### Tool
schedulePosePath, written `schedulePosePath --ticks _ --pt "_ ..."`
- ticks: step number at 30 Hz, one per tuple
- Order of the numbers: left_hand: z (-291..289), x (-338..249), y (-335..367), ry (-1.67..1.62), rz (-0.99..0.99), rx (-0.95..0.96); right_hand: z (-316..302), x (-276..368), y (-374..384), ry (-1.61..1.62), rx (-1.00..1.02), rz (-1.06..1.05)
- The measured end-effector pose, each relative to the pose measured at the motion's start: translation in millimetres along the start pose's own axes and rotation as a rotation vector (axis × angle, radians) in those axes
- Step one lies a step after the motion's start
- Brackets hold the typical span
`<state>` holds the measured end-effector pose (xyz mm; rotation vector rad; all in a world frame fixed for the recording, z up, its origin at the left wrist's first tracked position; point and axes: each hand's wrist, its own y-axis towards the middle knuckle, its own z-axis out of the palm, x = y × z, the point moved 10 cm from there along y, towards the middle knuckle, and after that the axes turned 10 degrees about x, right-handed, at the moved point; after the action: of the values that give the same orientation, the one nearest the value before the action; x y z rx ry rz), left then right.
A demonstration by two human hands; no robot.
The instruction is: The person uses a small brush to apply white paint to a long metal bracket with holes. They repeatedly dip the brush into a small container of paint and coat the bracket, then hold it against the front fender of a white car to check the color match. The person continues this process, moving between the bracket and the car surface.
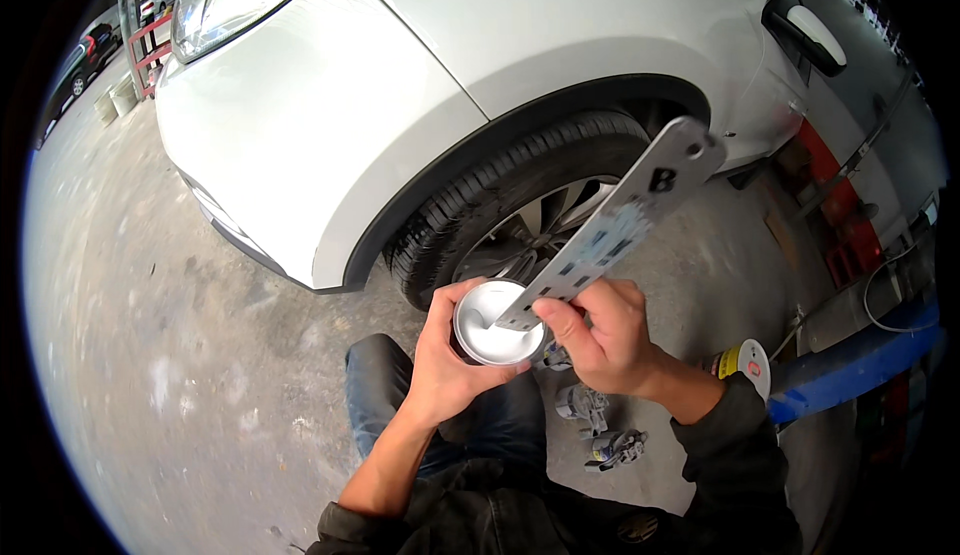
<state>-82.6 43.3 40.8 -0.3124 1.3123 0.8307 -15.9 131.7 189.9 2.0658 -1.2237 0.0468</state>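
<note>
My left hand [440,367] is wrapped round a small round cup [462,339] of white paint [497,343]. In my right hand [606,337] is a long flat mixing stick [610,217], grey with dark rectangular marks and holes near its upper end. Its lower end dips into the paint, while the upper end slants up to the right. Thumb and fingers of the right hand pinch the stick just above the cup's rim. Both hands are in front of the wheel [520,200] of a white car [390,75]; the cup's underside is hidden.
Several spray guns [612,447] lie on the concrete floor [240,355] right of my knees. A yellow-labelled can [752,363] stands farther right, beside a blue beam [850,380]. Red equipment [840,215] is at the right, and pale buckets [122,97] stand at the far left.
</note>
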Motion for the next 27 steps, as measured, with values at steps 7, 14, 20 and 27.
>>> schedulePosePath --ticks 7,14,20,27 --pt "-5.5 1.9 1.3 0.045 -0.002 -0.023 14.2 -3.5 1.2 -0.023 -0.042 -0.047" --pt "-6.9 -0.9 -0.4 0.118 0.025 -0.026 3.4 -36.9 -13.6 0.095 -0.101 0.197" --pt "-15.2 -3.3 -8.0 0.103 0.047 -0.033 -15.9 -50.8 -8.3 0.313 -0.24 0.352" --pt "-15.2 -3.1 -7.7 0.105 0.035 -0.001 -22.3 -50.6 -1.1 0.343 -0.262 0.319"
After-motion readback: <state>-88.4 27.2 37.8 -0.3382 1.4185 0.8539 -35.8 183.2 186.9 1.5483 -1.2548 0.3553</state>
